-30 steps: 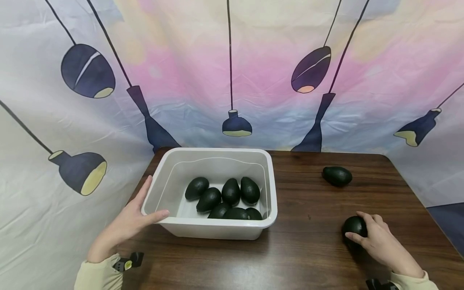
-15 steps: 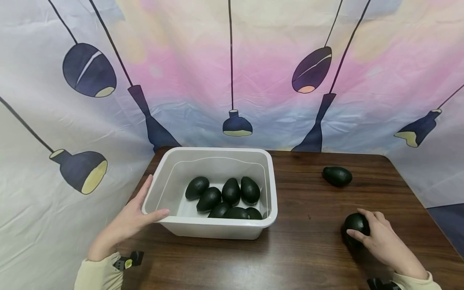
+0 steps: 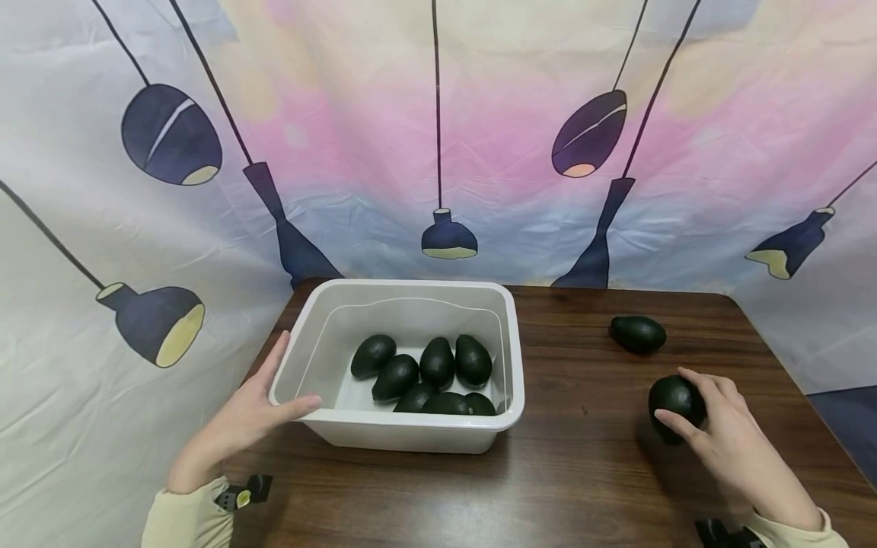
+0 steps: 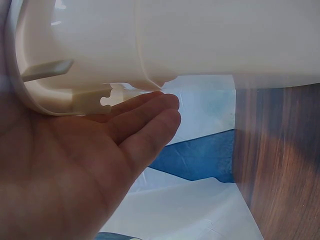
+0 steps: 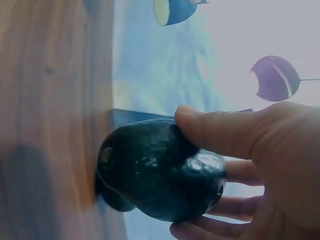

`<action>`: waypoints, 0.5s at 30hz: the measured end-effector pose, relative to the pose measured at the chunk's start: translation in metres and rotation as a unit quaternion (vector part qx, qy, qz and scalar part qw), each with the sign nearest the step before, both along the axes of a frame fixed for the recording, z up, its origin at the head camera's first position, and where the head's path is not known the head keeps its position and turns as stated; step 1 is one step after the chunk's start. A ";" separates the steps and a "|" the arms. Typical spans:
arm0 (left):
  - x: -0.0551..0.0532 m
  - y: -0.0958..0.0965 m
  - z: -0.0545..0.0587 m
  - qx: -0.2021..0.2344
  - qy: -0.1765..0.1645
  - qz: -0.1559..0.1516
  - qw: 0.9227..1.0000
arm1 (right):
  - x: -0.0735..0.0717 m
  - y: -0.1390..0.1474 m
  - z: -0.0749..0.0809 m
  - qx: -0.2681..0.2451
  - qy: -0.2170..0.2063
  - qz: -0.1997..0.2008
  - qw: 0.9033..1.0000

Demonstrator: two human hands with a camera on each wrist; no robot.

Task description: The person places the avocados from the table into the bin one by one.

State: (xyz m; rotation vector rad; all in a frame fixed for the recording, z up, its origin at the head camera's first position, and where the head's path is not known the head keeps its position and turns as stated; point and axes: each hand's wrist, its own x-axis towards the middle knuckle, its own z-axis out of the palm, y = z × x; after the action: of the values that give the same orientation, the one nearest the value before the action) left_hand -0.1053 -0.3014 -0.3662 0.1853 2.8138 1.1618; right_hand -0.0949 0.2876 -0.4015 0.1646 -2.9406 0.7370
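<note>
My right hand (image 3: 728,438) holds a dark green avocado (image 3: 674,403) between thumb and fingers, raised a little above the table; in the right wrist view the avocado (image 5: 155,170) shows its stem end toward the tabletop. At the near left corner of a white plastic bin (image 3: 411,431), my left hand (image 3: 250,411) rests with its thumb over the front rim. Its fingers (image 4: 150,117) lie fairly straight outside, beneath the rim, in the left wrist view. Inside the bin lie several avocados (image 3: 436,362), the nearest ones partly hidden by the front wall.
Another avocado (image 3: 637,334) lies on the brown wooden table (image 3: 575,487) at the far right, behind my right hand. A cloth backdrop (image 3: 507,152) printed with lamps hangs along the table's back edge.
My right hand has lifted its avocado from the table and moved slightly away from me. The left hand and bin have stayed in place.
</note>
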 end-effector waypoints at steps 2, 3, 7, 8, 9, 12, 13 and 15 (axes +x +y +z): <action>0.000 0.001 0.001 -0.001 -0.002 0.003 1.000 | 0.000 -0.003 0.006 -0.002 0.022 0.004 1.000; 0.001 0.001 0.001 -0.002 -0.003 0.005 1.000 | -0.001 -0.005 0.009 -0.004 0.033 0.006 0.999; 0.001 0.001 0.002 0.000 -0.010 0.011 1.000 | -0.002 -0.014 0.022 -0.018 0.082 0.015 0.996; 0.000 0.001 0.002 0.002 -0.011 0.012 1.000 | -0.002 -0.017 0.025 -0.023 0.091 0.017 0.995; 0.000 0.001 0.002 0.002 -0.012 0.012 1.000 | -0.002 -0.020 0.028 -0.030 0.100 0.018 0.994; 0.000 0.001 0.000 0.004 -0.012 0.013 1.000 | -0.004 -0.030 0.036 -0.048 0.125 0.023 0.991; 0.000 0.001 0.000 0.004 -0.011 0.012 1.000 | -0.004 -0.034 0.039 -0.054 0.134 0.026 0.989; 0.000 0.001 -0.001 0.004 -0.011 0.010 1.000 | -0.006 -0.041 0.043 -0.063 0.152 0.031 0.986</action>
State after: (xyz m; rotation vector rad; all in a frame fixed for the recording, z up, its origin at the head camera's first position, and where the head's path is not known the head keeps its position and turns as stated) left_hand -0.1057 -0.3003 -0.3670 0.1454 2.7992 1.1726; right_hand -0.1006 0.2465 -0.3589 0.3267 -2.6022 0.8230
